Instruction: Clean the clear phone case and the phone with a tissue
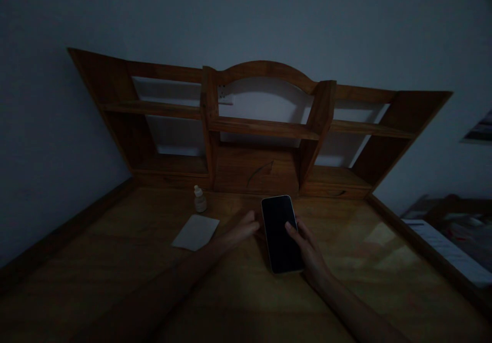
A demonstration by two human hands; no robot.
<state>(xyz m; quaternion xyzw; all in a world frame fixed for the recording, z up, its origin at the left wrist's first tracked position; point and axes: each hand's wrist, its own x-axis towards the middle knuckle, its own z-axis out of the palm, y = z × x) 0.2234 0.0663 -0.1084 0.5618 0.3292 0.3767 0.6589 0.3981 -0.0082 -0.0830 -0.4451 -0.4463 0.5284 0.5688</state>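
A smartphone (pixel 282 240) with a dark screen and a pale edge is held tilted above the wooden desk. My right hand (pixel 309 250) grips its right side, thumb lying over the screen and the other fingers behind. Just left of the phone is my left hand (pixel 248 226), its fingers curled in. Dim light hides whether anything is between those fingers. A white square cloth or paper (pixel 196 233) lies flat beyond my left forearm. Behind it stands a small whitish bottle (pixel 200 200) with a narrow cap.
A wooden shelf unit (pixel 265 127) with several compartments runs along the back of the desk (pixel 238 302). A wall socket (pixel 225 97) shows through its middle opening. Past the desk's raised right edge lie white papers (pixel 448 250) and dim clutter.
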